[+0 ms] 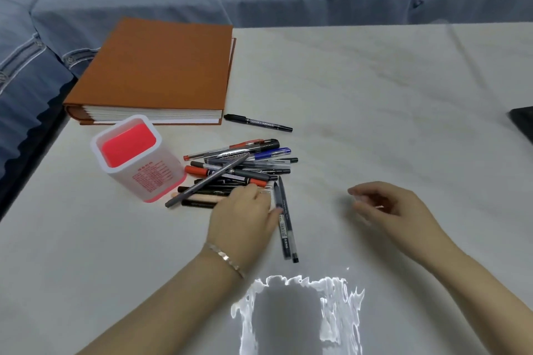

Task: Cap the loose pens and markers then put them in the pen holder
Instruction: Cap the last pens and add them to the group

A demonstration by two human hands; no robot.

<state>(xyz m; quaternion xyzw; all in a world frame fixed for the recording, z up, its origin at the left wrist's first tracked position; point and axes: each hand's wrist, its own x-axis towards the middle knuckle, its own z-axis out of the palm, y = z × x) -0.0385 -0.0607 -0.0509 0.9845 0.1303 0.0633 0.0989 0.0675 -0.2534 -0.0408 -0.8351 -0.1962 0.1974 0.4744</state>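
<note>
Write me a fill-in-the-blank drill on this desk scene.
1. The ___ hand touches the pen pile.
2. A lone black marker lies beside the ___ album.
3. The pen holder stands ___, holding no pens.
Missing words: left, orange, upright.

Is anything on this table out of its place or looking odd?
Yes. The pens and markers lie in a crossed heap beside the pen holder, none inside it; one black marker lies apart, near the orange binder.
</note>
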